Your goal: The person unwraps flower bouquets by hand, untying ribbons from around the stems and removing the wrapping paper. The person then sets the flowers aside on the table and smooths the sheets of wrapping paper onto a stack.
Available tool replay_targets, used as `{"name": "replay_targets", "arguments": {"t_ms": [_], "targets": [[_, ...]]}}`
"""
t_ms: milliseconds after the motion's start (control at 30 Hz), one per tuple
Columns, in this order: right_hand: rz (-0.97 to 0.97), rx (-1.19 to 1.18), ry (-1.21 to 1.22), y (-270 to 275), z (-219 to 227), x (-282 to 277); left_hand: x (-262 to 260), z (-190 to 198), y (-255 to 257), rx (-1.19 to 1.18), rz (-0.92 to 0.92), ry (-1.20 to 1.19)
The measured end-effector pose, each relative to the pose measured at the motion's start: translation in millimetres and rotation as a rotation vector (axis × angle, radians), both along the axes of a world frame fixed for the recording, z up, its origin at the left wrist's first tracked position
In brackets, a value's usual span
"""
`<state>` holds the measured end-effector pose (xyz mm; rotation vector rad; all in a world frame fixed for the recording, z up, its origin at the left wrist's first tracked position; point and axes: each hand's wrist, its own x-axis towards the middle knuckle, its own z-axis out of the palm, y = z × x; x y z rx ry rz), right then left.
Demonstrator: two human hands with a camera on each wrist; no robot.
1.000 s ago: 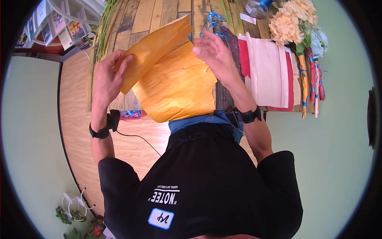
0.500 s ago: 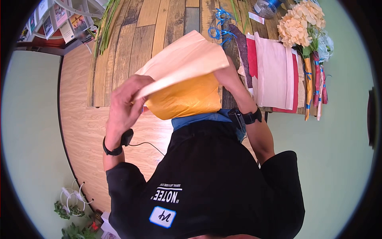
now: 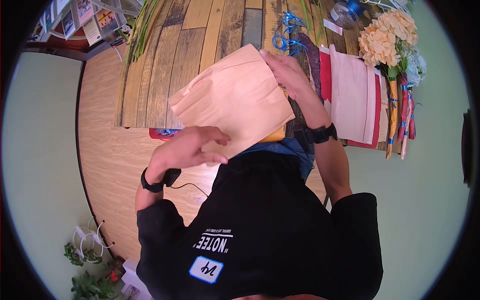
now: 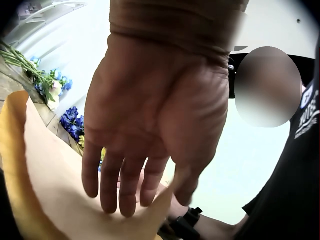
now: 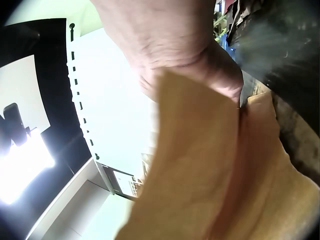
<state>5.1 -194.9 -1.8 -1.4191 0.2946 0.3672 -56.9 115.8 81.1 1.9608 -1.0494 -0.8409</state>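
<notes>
A sheet of wrapping paper (image 3: 235, 95), pale peach on its upper face, is held tilted over the table's near edge. At its far right edge my right hand (image 3: 290, 75) pinches it, thumb on top and fingers beneath. My left hand (image 3: 192, 147) is over the sheet's near left edge with its fingers extended; in the left wrist view those fingers (image 4: 129, 195) hang straight in front of the paper, and the paper's edge overlaps the thumb. Orange-yellow paper (image 3: 275, 135) shows from under the sheet near the waist. The right wrist view has the brownish paper (image 5: 195, 150) close up.
Right of the sheet lies a stack of pink and red paper (image 3: 350, 95). Beyond it are wrapped peach flowers (image 3: 387, 37). Curled blue ribbon (image 3: 289, 37) and a ribbon spool (image 3: 345, 15) lie toward the back. Green stems (image 3: 142, 30) are at the back left of the wooden table (image 3: 175, 60).
The sheet has turned from its orange face to its peach face and now lies flatter. My left hand has moved nearer the body and loosened from the paper; my right hand has taken the far edge.
</notes>
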Motion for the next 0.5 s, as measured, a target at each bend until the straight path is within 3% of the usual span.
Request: {"name": "replay_targets", "arguments": {"t_ms": [33, 100, 167, 233, 300, 367, 500], "targets": [[0.005, -0.088, 0.012, 1.2, -4.9, 7.2, 4.0, 0.1, 4.4, 0.006, 0.008, 0.000], [0.022, -0.169, 0.021, 5.0, -8.3, 17.4, 12.1, -0.5, 14.6, 0.002, 0.671, -0.115], [0.032, -0.213, 0.008, 11.1, -0.4, 26.7, 31.4, -17.1, 37.7, 0.213, 1.056, -0.299], [0.061, -0.220, 0.014, 15.1, 5.5, 35.4, 48.3, -56.3, 73.4, 0.334, 1.074, -0.259], [0.084, -0.238, 0.029, 16.5, 0.8, 43.6, 46.3, -67.2, 76.6, 0.446, 1.080, -0.203], [0.117, -0.364, -0.010, 15.3, -13.1, 53.9, 37.8, -62.5, 57.4, 0.140, 1.166, 0.179], [0.126, -0.396, -0.017, 17.2, -16.0, 57.5, 44.0, -84.3, 58.6, -0.038, 1.201, 0.231]]}}
